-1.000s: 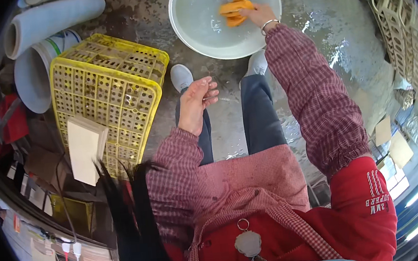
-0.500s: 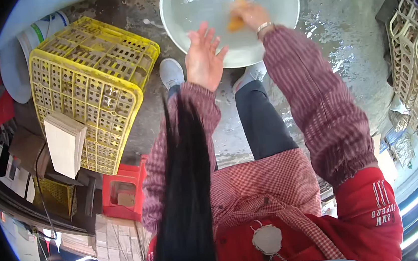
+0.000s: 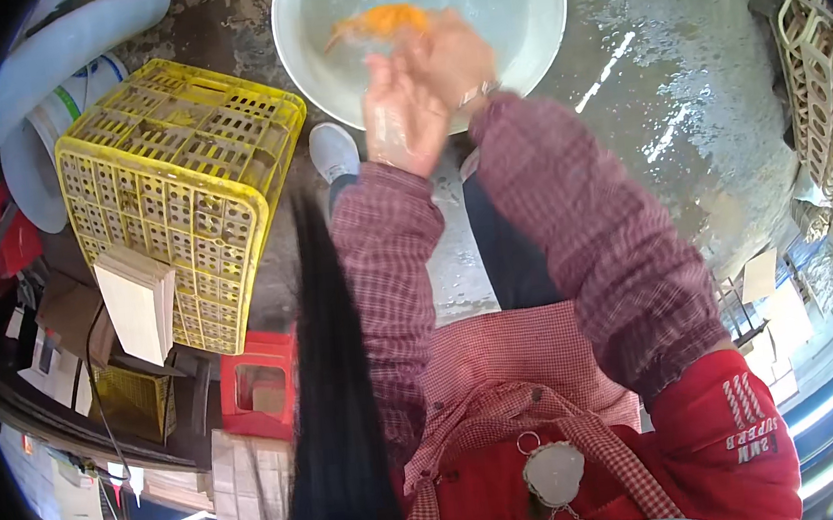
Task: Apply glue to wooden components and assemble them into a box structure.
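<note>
A bright orange cloth (image 3: 379, 23), limp and trailing to the left, is over the water in a wide, pale round basin (image 3: 556, 31). My right hand (image 3: 455, 59), smeared by motion, is closed on the cloth's right end. Close beside it, palm turned up and wet, my left hand (image 3: 405, 121) is open with its fingers stretched toward the far side. Its fingertips overlap the right hand in this view, and I cannot tell if they touch. Both hands are over the near part of the basin.
On the left stands a yellow perforated crate (image 3: 170, 198), with pale flat boards (image 3: 135, 302) against its side. A red plastic stool (image 3: 260, 385) is behind it. Pale openwork racks (image 3: 820, 71) line the right. The concrete floor (image 3: 665, 86) shines with water.
My right hand has moved left with the orange cloth, coming up against my left hand. The left hand stays open. The basin sits farther left and higher in view.
</note>
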Demonstrator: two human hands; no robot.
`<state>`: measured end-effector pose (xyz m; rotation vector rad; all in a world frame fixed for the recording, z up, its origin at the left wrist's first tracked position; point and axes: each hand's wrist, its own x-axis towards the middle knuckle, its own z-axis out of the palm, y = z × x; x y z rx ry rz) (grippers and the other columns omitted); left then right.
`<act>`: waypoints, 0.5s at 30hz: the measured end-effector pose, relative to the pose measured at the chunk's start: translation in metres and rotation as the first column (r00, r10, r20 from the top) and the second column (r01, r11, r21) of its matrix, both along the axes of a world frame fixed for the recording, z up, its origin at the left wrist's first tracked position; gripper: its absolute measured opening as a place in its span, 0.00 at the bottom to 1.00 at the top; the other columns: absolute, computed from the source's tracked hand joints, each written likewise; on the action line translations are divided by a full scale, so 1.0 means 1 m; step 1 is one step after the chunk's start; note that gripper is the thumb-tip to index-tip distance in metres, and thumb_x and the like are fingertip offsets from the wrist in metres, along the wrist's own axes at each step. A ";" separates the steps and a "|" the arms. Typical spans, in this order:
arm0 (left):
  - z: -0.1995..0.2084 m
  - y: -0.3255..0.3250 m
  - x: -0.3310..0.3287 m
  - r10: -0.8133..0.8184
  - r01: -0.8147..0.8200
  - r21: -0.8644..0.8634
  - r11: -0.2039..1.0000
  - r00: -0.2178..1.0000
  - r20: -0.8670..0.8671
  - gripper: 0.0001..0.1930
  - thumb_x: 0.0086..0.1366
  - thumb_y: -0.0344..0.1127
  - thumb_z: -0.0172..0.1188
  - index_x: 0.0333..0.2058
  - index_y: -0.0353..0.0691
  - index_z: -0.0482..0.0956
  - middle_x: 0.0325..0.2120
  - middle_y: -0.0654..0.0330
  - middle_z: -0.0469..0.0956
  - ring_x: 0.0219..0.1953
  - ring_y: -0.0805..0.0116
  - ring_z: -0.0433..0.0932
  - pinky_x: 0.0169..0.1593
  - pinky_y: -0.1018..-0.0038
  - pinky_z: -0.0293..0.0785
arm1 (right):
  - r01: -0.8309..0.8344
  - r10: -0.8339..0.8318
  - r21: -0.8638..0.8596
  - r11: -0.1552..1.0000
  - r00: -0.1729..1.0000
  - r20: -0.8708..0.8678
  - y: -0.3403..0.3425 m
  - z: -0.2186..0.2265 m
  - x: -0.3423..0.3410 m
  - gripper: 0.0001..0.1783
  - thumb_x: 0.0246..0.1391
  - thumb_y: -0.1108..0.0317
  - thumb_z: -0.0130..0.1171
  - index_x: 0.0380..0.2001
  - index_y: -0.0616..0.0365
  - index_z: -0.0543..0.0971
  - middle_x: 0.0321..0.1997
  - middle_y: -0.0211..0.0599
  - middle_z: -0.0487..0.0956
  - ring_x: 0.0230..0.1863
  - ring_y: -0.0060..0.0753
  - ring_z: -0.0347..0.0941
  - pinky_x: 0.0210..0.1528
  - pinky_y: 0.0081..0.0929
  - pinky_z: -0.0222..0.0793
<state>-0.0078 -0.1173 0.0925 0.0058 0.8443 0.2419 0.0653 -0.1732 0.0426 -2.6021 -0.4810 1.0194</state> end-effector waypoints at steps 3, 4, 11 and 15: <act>0.012 -0.015 0.004 0.177 -0.086 -0.320 0.944 0.947 0.267 0.34 0.66 0.58 0.28 0.59 0.34 0.53 0.57 0.46 0.57 0.59 0.57 0.58 0.61 0.62 0.56 | 0.082 -0.075 0.024 0.996 0.974 -0.215 -0.018 0.002 0.028 0.24 0.50 0.53 0.47 0.41 0.64 0.74 0.32 0.43 0.77 0.30 0.37 0.75 0.32 0.28 0.70; 0.007 -0.014 0.001 0.181 -0.092 -0.320 0.943 0.948 0.261 0.34 0.66 0.58 0.28 0.59 0.34 0.53 0.57 0.46 0.57 0.59 0.57 0.58 0.61 0.62 0.56 | 0.174 -0.141 0.107 0.979 0.955 -0.261 -0.024 -0.001 0.025 0.23 0.50 0.55 0.48 0.40 0.64 0.74 0.33 0.42 0.77 0.31 0.36 0.75 0.32 0.27 0.70; -0.019 -0.006 -0.012 0.113 -0.125 -0.064 0.990 0.980 -0.167 0.37 0.62 0.65 0.30 0.54 0.36 0.62 0.47 0.52 0.69 0.50 0.62 0.68 0.53 0.70 0.64 | 0.461 -0.198 0.425 0.779 0.824 -0.531 -0.028 0.036 -0.019 0.26 0.49 0.61 0.53 0.50 0.64 0.69 0.42 0.43 0.76 0.33 0.37 0.74 0.36 0.26 0.71; -0.021 -0.011 0.000 0.014 -0.015 -0.006 1.000 0.990 -0.139 0.38 0.60 0.68 0.34 0.52 0.39 0.65 0.44 0.56 0.72 0.46 0.67 0.70 0.49 0.75 0.65 | 0.124 -0.068 0.551 0.825 0.990 -0.120 -0.023 0.022 -0.030 0.30 0.50 0.61 0.53 0.55 0.62 0.62 0.41 0.46 0.76 0.36 0.39 0.73 0.40 0.28 0.69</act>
